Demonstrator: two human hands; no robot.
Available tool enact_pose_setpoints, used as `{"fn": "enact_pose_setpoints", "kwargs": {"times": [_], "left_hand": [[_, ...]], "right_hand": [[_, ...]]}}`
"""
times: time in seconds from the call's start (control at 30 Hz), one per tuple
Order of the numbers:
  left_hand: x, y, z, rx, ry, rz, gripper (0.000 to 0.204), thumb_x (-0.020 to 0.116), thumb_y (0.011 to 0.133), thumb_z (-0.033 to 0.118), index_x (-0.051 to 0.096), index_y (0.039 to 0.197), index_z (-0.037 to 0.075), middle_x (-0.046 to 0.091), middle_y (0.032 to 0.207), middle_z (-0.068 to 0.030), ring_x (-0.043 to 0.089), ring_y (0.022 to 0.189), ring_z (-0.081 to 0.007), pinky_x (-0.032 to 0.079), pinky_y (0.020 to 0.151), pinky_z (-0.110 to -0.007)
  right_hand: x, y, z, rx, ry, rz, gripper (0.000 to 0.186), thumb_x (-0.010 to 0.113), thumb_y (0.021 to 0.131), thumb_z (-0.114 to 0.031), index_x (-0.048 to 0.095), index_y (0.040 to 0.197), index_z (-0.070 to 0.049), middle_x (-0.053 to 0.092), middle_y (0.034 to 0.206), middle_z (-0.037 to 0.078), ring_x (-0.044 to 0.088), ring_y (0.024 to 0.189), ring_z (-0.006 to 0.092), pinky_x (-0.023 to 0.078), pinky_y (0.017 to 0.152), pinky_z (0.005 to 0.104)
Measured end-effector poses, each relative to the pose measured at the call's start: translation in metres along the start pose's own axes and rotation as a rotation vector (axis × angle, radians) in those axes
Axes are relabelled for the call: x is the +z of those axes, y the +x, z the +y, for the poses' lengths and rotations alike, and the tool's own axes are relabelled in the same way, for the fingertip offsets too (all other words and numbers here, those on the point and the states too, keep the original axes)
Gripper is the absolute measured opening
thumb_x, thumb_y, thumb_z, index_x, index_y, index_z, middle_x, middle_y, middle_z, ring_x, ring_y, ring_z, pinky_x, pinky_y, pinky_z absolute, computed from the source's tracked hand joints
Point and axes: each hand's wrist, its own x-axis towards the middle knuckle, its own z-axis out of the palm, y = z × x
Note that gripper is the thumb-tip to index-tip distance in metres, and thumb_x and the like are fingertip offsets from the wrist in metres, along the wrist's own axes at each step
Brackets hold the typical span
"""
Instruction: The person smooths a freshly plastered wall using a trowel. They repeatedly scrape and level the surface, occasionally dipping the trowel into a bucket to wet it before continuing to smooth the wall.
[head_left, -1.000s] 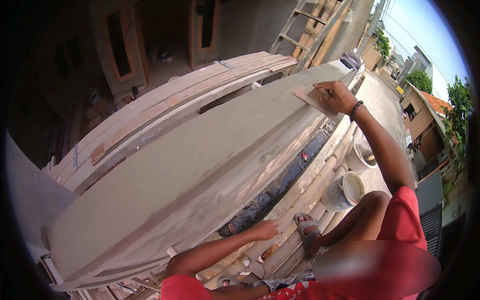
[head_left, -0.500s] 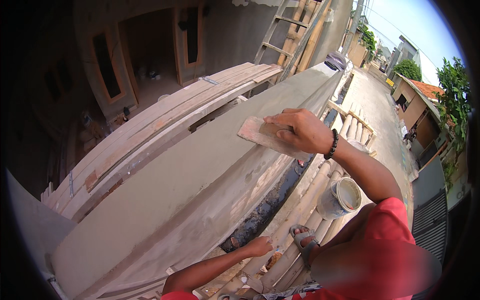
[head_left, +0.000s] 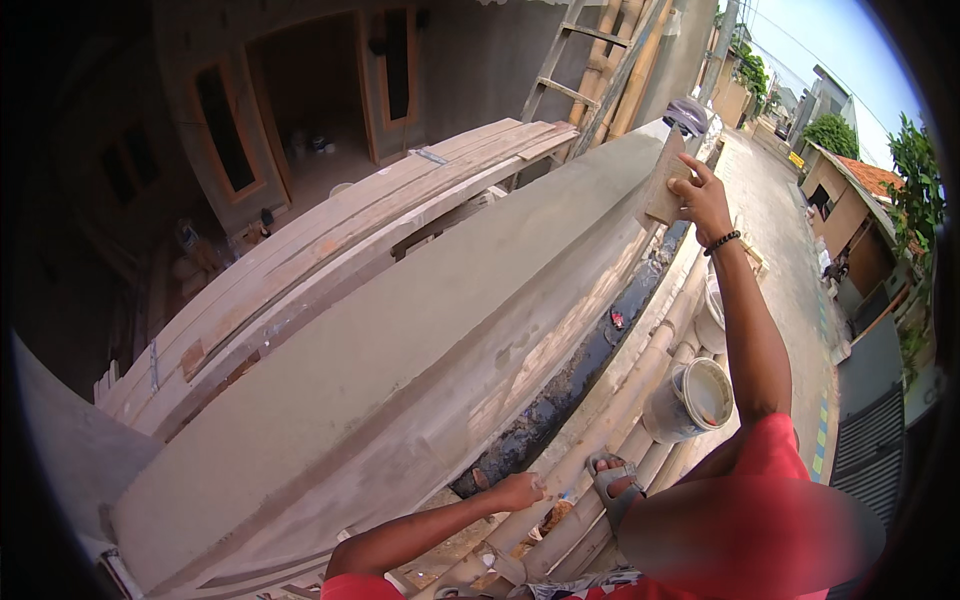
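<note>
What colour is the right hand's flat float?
The flat rectangular float is greyish brown; see the head view.

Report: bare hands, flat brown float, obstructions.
Right hand gripping flat brown rectangular float. Left hand curled, nothing visible in it. Possible obstacle: rumpled grey-purple bundle by float's tip.

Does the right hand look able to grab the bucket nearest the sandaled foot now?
Probably not: the right hand grips the flat float, which would likely need setting down first, though nothing seems to block the bucket from above.
</note>
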Motion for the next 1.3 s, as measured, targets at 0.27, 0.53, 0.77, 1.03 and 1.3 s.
{"fn": "enact_pose_setpoints", "kwargs": {"times": [0.27, 0.53, 0.77, 1.03, 1.3], "left_hand": [[-0.001, -0.010, 0.027, -0.007, 0.004, -0.013, 0.051, 0.059, 0.091, 0.043, 0.062, 0.124, 0.004, 0.066, 0.122, -0.0195, 0.056, 0.123, -0.0364, 0.008, 0.111, -0.066], [0.010, -0.013, 0.007, 0.036, 0.008, -0.024, 0.048, 0.061, 0.090, 0.036, 0.059, 0.124, 0.002, 0.065, 0.118, -0.0245, 0.060, 0.115, -0.0381, 0.036, 0.104, -0.050], [0.012, -0.014, 0.008, 0.119, -0.006, 0.089, 0.046, 0.063, 0.087, 0.033, 0.061, 0.117, -0.001, 0.065, 0.114, -0.0258, 0.063, 0.108, -0.0391, 0.048, 0.093, -0.044], [0.046, 0.005, -0.020, 0.212, -0.024, 0.109, 0.043, 0.063, 0.086, 0.031, 0.061, 0.117, 0.001, 0.065, 0.116, -0.0245, 0.063, 0.108, -0.0391, 0.048, 0.093, -0.045], [0.032, -0.032, 0.014, 0.060, 0.020, -0.038, 0.044, 0.064, 0.085, 0.028, 0.059, 0.119, -0.001, 0.064, 0.116, -0.0256, 0.062, 0.109, -0.0402, 0.048, 0.093, -0.045]], "right_hand": [[0.097, -0.187, -0.022, -0.051, 0.305, -0.070, 0.056, 0.065, 0.086, -0.005, 0.049, 0.139, 0.002, 0.063, 0.115, 0.012, 0.061, 0.102, 0.0161, 0.050, 0.091, 0.0293], [0.169, -0.239, -0.044, -0.123, 0.126, -0.083, 0.051, 0.066, 0.085, -0.006, 0.055, 0.134, 0.000, 0.064, 0.113, 0.014, 0.061, 0.092, 0.0167, 0.050, 0.083, 0.0297], [0.155, -0.304, -0.005, -0.244, 0.097, -0.171, 0.050, 0.065, 0.085, -0.002, 0.054, 0.134, 0.003, 0.063, 0.110, 0.012, 0.060, 0.097, 0.0157, 0.049, 0.084, 0.0270], [0.189, -0.331, -0.047, -0.322, -0.025, -0.318, 0.052, 0.066, 0.084, -0.002, 0.055, 0.135, -0.002, 0.059, 0.095, 0.010, 0.057, 0.082, 0.0156, 0.047, 0.072, 0.0271], [0.190, -0.296, -0.081, -0.342, 0.134, -0.074, 0.055, 0.065, 0.081, 0.001, 0.056, 0.135, -0.001, 0.056, 0.093, 0.014, 0.058, 0.079, 0.0197, 0.049, 0.059, 0.0287]]}}
